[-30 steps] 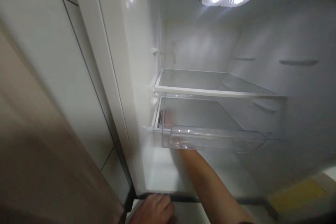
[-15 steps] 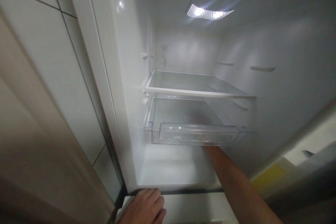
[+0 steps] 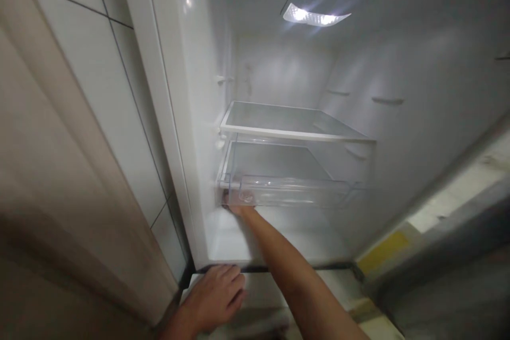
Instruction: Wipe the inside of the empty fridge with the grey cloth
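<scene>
My right arm reaches into a lit fridge, below the lower shelf. My right hand (image 3: 241, 207) is at the left inner wall (image 3: 193, 133), partly behind the clear plastic drawer (image 3: 295, 191). Seen blurred through that plastic, its fingers do not show clearly, nor whether they hold anything; a small dark patch lies beside them. My left hand (image 3: 217, 293) rests palm down on the top edge of the white lower door (image 3: 258, 297), fingers together and loosely bent, holding nothing I can see.
Above the drawer sits a glass shelf (image 3: 290, 119) with a white rim. A lamp (image 3: 316, 15) shines from the ceiling of the fridge. White tiles (image 3: 95, 79) stand close on the left. To the right is a blurred door side with a yellow patch (image 3: 382, 252).
My right hand has moved left under the drawer, from the right side to the left wall. My left hand stays on the door edge. The view has shifted slightly.
</scene>
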Demonstrator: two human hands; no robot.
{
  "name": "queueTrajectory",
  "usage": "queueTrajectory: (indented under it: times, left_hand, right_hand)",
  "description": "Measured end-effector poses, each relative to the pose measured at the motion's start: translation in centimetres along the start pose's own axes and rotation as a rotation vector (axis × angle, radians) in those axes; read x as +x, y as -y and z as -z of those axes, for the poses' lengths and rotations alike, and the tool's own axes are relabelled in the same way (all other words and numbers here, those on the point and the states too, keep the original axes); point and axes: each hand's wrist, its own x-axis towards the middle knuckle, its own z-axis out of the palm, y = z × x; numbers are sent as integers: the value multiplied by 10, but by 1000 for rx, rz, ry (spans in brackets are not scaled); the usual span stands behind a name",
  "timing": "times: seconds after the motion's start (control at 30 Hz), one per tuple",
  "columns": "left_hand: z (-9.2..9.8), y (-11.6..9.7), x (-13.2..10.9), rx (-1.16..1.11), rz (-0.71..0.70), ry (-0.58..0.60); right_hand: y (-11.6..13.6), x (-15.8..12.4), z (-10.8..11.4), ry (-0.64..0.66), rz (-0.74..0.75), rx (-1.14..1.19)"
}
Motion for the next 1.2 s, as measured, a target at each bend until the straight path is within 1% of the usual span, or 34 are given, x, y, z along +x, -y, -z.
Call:
queueTrajectory:
  times: [0.07, 0.1, 0.17, 0.2, 0.23, 0.3, 0.37, 0.4, 0.43, 0.47, 0.53, 0.6, 0.63, 0.7, 0.77, 0.83, 0.9, 0.93, 1.0, 1.1, 1.17, 1.2]
  left_hand:
    - [3, 0, 0, 3, -14, -14]
    - [5, -1, 0, 5, -22, -22]
    - [8, -1, 0, 14, -39, -38]
    - [9, -2, 0, 20, -48, -47]
    - [9, -2, 0, 26, -55, -56]
    - [10, -3, 1, 32, -62, -71]
    - [9, -4, 2, 35, -56, -75]
    - [9, -4, 3, 37, -53, -74]
    - [9, -4, 3, 41, -50, -69]
    - [9, -4, 4, 46, -51, -61]
    - [10, -3, 5, 53, -59, -45]
    - [11, -3, 5, 65, -73, -39]
    - [12, -3, 4, 70, -82, -43]
    - [13, -2, 3, 76, -101, -60]
    - [13, -2, 2, 77, -121, -85]
    - [12, -1, 1, 78, -137, -116]
    - [9, 0, -1, 82, -150, -147]
    - [7, 1, -2, 84, -155, -167]
    - [3, 3, -4, 86, -158, -217]
    - [-3, 6, -6, 93, -173, -283]
    - [-6, 9, -7, 100, -193, -304]
    - [-7, 10, -7, 102, -202, -309]
  right_hand:
    - [-16, -22, 5, 15, -4, 12]
    - [-29, -36, 7, 19, 13, 27]
    - [-64, -65, 14, 4, 38, 54]
    - [-85, -79, 19, -22, 15, 58]
    - [-106, -92, 24, -70, -51, 45]
    - [-145, -111, 37, -186, -247, -8]
    - [-170, -119, 50, -263, -382, -47]
    - [-174, -119, 54, -282, -417, -55]
    - [-172, -117, 57, -287, -432, -57]
    - [-165, -112, 57, -285, -439, -57]
    - [-134, -100, 51, -267, -433, -50]
    - [-93, -90, 38, -235, -384, -38]
    - [-74, -87, 30, -212, -334, -26]
    - [-43, -89, 17, -162, -169, 12]
    - [-30, -98, 11, -111, -13, 54]
    - [-36, -114, 12, -54, 78, 80]
    - [-55, -133, 21, -12, 89, 73]
    - [-68, -144, 27, -5, 62, 56]
    - [-97, -165, 42, -20, -40, -3]
    - [-138, -196, 66, -73, -206, -181]
    - [-159, -214, 81, -97, -261, -287]
    - [-166, -220, 87, -98, -258, -320]
